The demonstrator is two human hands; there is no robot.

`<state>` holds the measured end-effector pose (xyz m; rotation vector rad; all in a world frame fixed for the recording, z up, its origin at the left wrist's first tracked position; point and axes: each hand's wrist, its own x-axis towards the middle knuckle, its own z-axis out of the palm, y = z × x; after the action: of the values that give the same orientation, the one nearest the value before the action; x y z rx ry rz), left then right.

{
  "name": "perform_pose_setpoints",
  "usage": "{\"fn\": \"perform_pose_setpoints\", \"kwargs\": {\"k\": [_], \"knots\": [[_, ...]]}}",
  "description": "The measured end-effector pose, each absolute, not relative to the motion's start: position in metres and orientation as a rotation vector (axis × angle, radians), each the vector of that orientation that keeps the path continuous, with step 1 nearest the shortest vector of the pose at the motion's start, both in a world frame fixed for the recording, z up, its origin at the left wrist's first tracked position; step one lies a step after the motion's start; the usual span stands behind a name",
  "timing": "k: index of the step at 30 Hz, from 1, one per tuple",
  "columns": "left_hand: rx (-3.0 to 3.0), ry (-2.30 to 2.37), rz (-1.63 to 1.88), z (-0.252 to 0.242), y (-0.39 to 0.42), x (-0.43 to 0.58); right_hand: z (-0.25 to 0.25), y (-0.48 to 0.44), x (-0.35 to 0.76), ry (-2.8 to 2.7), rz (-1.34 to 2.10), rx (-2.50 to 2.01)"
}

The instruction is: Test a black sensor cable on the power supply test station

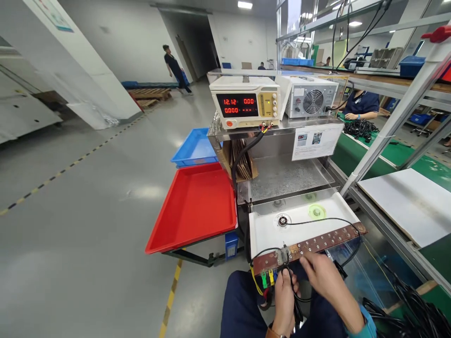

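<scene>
My left hand [286,298] is closed round a black cable [298,307] just below the near edge of a brown terminal strip [327,241] with rows of metal studs. My right hand [324,277] is at the strip's near edge, thumb and forefinger slightly apart, with nothing visible between them. From a round black-and-white fitting [283,220] on the white tray [262,230], a thin black cable loops right and over the strip's end. Green and yellow connectors [268,278] sit beside my left hand. A small clear block [283,255] rests on the strip.
A power supply [245,102] with red digits stands on a metal shelf beside a fan-backed unit [312,99]. A red tray [197,202] and a blue tray [195,145] lie left. Black cables [412,305] are heaped at lower right. Another person [364,104] sits behind the frame.
</scene>
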<state>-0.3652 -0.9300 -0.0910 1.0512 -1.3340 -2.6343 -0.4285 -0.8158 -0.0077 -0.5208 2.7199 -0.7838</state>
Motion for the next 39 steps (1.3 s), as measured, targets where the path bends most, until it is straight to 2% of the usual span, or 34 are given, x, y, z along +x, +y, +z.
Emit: {"fn": "perform_pose_setpoints", "kwargs": {"k": [5, 11, 18, 39], "knots": [[1.048, -1.295, -2.646, -0.097, -0.931, -0.367, -0.025, -0.853, -0.515, 2.947, -0.584, -0.54], [1.041, -1.271, -2.691, -0.113, -0.937, -0.371, -0.066, -0.901, -0.574, 2.79, -0.308, -0.585], [1.117, -1.26, -2.681, -0.142, -0.938, -0.38, -0.091, -0.907, -0.587, 2.813, -0.345, -0.582], [1.032, -1.569, -2.501, -0.129, -0.935, -0.372, -0.107, -0.903, -0.59, 2.814, -0.482, -0.553]]}}
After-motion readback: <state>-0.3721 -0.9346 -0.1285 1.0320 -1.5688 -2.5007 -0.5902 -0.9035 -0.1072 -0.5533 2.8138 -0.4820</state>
